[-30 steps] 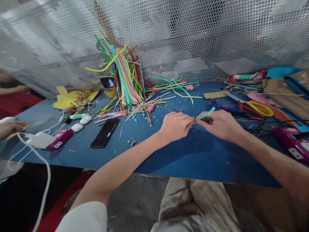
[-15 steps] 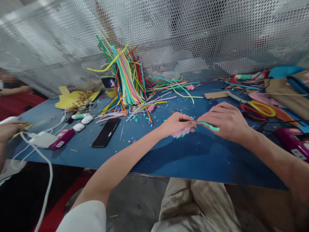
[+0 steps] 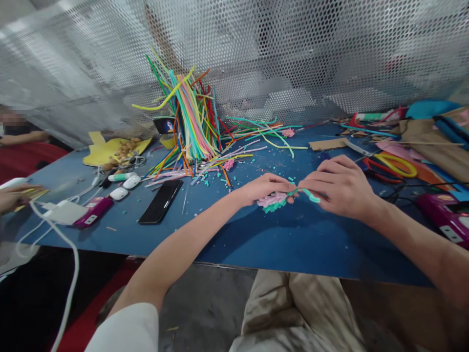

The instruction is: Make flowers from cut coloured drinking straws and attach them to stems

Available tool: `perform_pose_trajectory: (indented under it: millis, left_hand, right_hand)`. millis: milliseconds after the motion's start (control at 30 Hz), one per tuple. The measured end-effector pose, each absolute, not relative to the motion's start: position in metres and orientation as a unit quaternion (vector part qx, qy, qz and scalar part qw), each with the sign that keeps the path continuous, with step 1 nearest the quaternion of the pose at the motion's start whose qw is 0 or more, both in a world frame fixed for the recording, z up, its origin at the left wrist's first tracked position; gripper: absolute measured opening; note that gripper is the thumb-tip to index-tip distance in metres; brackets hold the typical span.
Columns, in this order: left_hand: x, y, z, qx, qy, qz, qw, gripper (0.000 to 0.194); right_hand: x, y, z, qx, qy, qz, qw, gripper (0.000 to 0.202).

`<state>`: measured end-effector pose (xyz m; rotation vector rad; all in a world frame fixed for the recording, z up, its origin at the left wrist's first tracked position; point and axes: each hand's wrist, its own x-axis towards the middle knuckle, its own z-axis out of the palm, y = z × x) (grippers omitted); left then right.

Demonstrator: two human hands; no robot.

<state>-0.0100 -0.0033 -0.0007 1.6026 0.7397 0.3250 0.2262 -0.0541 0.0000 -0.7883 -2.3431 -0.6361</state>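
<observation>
Your left hand [image 3: 269, 187] grips a pink-and-green cluster [image 3: 274, 202] under its fingers; your right hand [image 3: 340, 186], just beside, pinches a green strip [image 3: 311, 196].

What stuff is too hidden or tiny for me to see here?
In the head view:
Pink-and-teal textured bundle: upper part, behind the bare left hand.
Purple plastic box with white sockets: right end, cut off by the right edge.
Tiny teal scraps: exact shapes, too small.

A silvery perforated metal panel [image 3: 249, 29] stands along the far edge of the blue tabletop [image 3: 315, 249]. Pale light gleams on the panel's upper left; blurriness hides what lies behind. Below the near edge shows grey floor [image 3: 205, 303].
</observation>
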Motion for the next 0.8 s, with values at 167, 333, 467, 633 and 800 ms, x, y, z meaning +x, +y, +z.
perform_pose_trajectory:
  millis: [167,333,467,633,800]
  left_hand:
    - [-0.013,-0.001,-0.004,0.880,0.381,0.193,0.208,0.046]
    - [-0.009,-0.006,-0.011,0.901,0.354,0.250,-0.017,0.043]
    - [-0.002,-0.014,-0.015,0.916,0.310,0.240,-0.091,0.035]
    - [0.001,-0.014,-0.015,0.923,0.278,0.207,-0.169,0.033]
    - [-0.002,-0.011,-0.013,0.926,0.270,0.199,-0.174,0.033]
  right_hand:
    - [0.224,-0.052,-0.003,-0.367,-0.873,-0.201,0.252,0.017]
    - [0.226,-0.046,-0.009,-0.443,-0.843,-0.190,0.238,0.023]
    - [0.225,-0.042,-0.015,-0.494,-0.821,-0.108,0.267,0.025]
    - [0.221,-0.042,-0.018,-0.518,-0.797,0.000,0.312,0.021]
    - [0.219,-0.043,-0.016,-0.498,-0.803,-0.012,0.328,0.020]
